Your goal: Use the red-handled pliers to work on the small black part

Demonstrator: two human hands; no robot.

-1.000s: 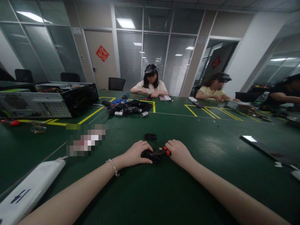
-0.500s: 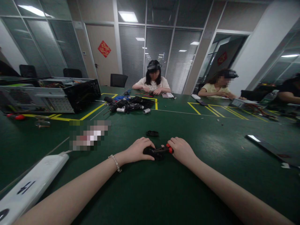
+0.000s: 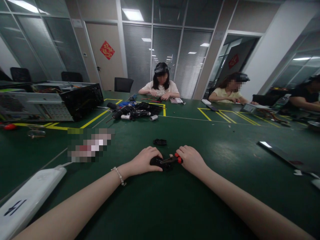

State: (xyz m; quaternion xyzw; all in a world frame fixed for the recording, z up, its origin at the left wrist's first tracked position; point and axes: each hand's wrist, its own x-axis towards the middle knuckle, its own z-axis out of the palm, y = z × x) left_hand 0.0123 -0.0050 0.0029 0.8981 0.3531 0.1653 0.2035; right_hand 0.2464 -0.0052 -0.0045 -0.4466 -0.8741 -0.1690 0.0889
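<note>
At far left a computer case (image 3: 52, 104) lies open on the green desk (image 3: 160, 210), its contents too dim to tell. Mid-desk, the left hand (image 3: 143, 162) curls its grip over a small black part (image 3: 157, 162). Just right of it, the right hand (image 3: 190, 159) holds a red-handled tool (image 3: 173, 159) in a tight grip, its tip touching that part.

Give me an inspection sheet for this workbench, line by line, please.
Surface: green table with yellow tape lines.
Job's things: small black part; red-handled tool, tip at the part.
Clutter: loose black piece; open computer case; dark tool pile.
Grippers: left hand grips the part; right hand grips the tool.
Cables: white power strip with its lead.
Surroundings: other people seated opposite; glass partitions.
</note>
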